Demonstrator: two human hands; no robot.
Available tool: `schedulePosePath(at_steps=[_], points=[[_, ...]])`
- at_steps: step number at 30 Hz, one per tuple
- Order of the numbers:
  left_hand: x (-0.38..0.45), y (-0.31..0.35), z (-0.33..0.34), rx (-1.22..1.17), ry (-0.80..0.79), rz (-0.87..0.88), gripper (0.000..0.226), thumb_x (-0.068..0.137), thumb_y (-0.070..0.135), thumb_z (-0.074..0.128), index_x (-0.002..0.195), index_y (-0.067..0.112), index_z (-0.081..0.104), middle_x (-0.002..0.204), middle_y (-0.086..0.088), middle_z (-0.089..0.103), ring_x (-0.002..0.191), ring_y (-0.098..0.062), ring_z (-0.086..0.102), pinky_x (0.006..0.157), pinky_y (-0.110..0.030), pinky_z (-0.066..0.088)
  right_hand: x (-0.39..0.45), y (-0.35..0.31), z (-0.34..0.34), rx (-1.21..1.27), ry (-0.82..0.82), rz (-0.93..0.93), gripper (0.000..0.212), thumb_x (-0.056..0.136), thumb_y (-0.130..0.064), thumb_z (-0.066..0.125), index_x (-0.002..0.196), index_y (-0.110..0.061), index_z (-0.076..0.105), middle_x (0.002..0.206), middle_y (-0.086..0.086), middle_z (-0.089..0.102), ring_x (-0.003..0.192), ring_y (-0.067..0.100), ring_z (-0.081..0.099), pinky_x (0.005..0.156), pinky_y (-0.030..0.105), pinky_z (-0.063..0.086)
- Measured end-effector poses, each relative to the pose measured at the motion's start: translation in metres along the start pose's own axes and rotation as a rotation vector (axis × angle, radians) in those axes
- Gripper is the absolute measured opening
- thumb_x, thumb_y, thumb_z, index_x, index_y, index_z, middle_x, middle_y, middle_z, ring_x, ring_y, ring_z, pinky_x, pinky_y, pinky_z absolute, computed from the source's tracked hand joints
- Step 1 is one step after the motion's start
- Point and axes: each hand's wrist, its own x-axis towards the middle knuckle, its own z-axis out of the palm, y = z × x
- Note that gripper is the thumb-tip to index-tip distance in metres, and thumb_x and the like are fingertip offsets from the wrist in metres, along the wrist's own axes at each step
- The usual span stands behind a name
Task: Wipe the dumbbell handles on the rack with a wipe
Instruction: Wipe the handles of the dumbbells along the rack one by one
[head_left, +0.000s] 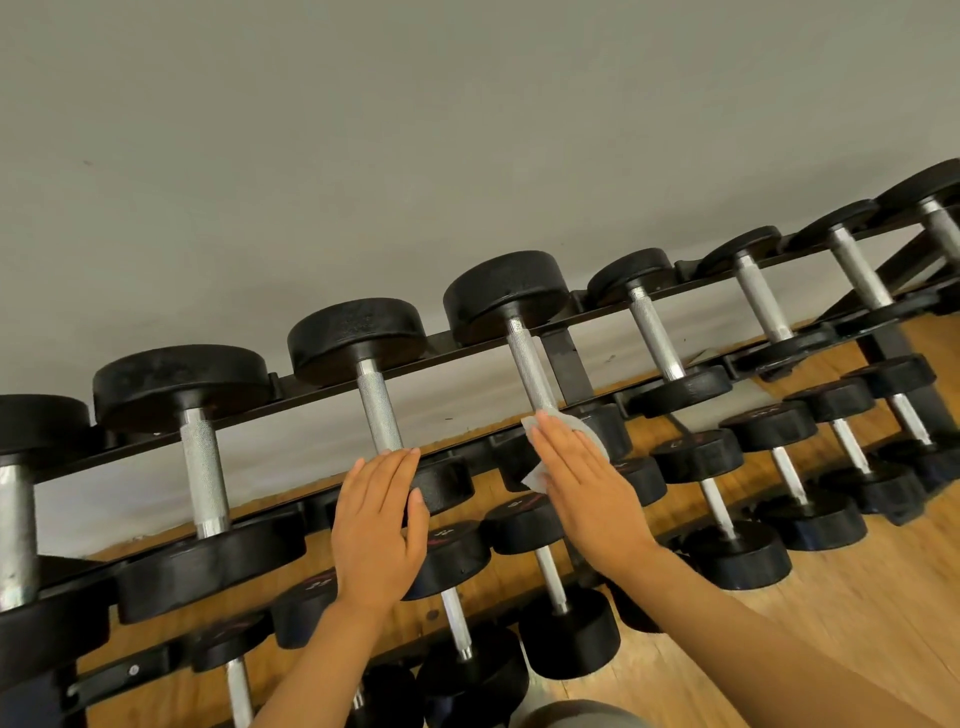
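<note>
A black rack (563, 358) of dumbbells runs along a pale wall (363, 130), standing on a wooden floor (857, 623). On its top rail, the right hand (582, 475) lies flat with straight fingers over a white wipe (540, 470), pressing it against the near end of one dumbbell's silver handle (527, 364), just where that handle meets its front weight. The wipe shows at the fingertips, beside the thumb edge of the hand and on the hand's far side; the rest is hidden under the palm. This grip is open, fingers together, nothing curled around the bar.

The left hand (376, 525) rests one dumbbell over along the rack, also flat and open, fingers straight, laid on the front weight (444, 483) of the neighbouring dumbbell, its fingertips touching the near end of that bar (379, 405). It holds nothing.

Lower rails of the rack carry smaller dumbbells (748, 519) below both hands.
</note>
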Motion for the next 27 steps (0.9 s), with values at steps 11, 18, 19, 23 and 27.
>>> schedulePosePath(at_steps=[11, 18, 19, 23, 27], points=[[0.0, -0.002, 0.002, -0.004, 0.01, 0.016, 0.043, 0.1, 0.027, 0.039, 0.128, 0.006, 0.064, 0.125, -0.01, 0.066, 0.119, -0.024, 0.06, 0.114, -0.046, 0.035, 0.012, -0.003, 0.008, -0.211, -0.036, -0.013, 0.053, 0.102, -0.027, 0.032, 0.151, -0.005, 0.029, 0.16, 0.016, 0.018, 0.149, 0.034, 0.009, 0.119, 0.049, 0.013], [0.001, -0.002, 0.002, -0.02, 0.021, 0.034, 0.041, 0.1, 0.025, 0.04, 0.126, 0.005, 0.064, 0.123, -0.01, 0.067, 0.118, -0.025, 0.06, 0.113, -0.048, 0.037, 0.014, 0.017, -0.004, -0.061, -0.047, -0.025, 0.052, 0.103, -0.024, 0.032, 0.152, -0.009, 0.025, 0.16, 0.011, 0.02, 0.149, 0.025, 0.016, 0.12, 0.046, 0.021], [0.001, -0.002, 0.002, -0.019, 0.02, 0.033, 0.041, 0.1, 0.025, 0.04, 0.126, 0.005, 0.064, 0.123, -0.01, 0.067, 0.118, -0.025, 0.06, 0.113, -0.048, 0.036, 0.011, 0.019, -0.006, 0.056, -0.003, 0.131, 0.052, 0.104, -0.029, 0.026, 0.153, -0.009, 0.022, 0.161, 0.01, 0.018, 0.149, 0.021, 0.014, 0.12, 0.044, 0.023], [0.0, -0.002, 0.003, -0.022, 0.03, 0.026, 0.041, 0.1, 0.025, 0.039, 0.125, 0.006, 0.065, 0.123, -0.01, 0.067, 0.118, -0.024, 0.061, 0.114, -0.046, 0.035, 0.019, -0.004, -0.002, 0.267, 0.091, 0.557, 0.059, 0.103, -0.039, 0.013, 0.153, -0.007, 0.01, 0.163, 0.009, 0.006, 0.151, 0.019, 0.001, 0.123, 0.043, 0.008], [0.0, -0.002, 0.003, -0.037, 0.016, 0.017, 0.041, 0.1, 0.025, 0.04, 0.126, 0.006, 0.065, 0.123, -0.009, 0.067, 0.118, -0.023, 0.06, 0.114, -0.047, 0.035, 0.014, -0.022, 0.011, -0.165, 0.016, 0.226, 0.055, 0.101, -0.022, 0.028, 0.151, 0.0, 0.022, 0.16, 0.02, 0.016, 0.148, 0.037, 0.012, 0.12, 0.053, 0.016]])
